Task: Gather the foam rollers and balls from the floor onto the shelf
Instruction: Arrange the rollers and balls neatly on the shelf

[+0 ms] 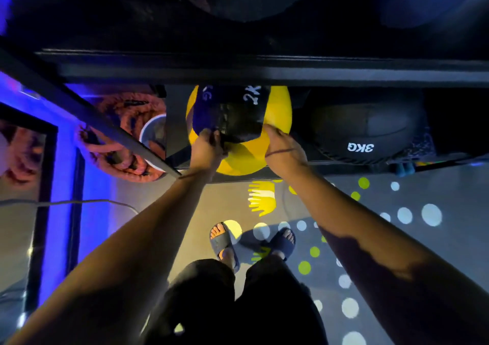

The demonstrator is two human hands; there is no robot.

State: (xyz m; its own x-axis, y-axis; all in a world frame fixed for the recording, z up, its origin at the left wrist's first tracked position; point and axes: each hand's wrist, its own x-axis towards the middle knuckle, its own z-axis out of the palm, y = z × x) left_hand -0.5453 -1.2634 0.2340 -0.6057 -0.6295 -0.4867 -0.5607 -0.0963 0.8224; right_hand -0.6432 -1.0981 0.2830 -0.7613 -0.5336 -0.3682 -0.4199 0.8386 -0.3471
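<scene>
Left grip (209, 146) and right grip (284, 148) are clasping the yellow-and-black 2KG ball (246, 159) from opposite sides. The ball is lying between them on the lower shelf (344, 168), beside a black 3KG ball (365, 133).

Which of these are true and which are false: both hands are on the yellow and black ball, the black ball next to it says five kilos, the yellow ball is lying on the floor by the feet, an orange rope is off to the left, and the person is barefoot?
1. Both hands are on the ball. True: the left hand and right hand hold the yellow and black ball.
2. The neighbouring ball says five kilos. False: the black ball reads 3KG.
3. The yellow ball lies on the floor by the feet. False: it is in the shelf, under the upper board.
4. An orange rope is to the left. True: the orange rope lies there.
5. The person is barefoot. False: the feet wear slides.
</scene>
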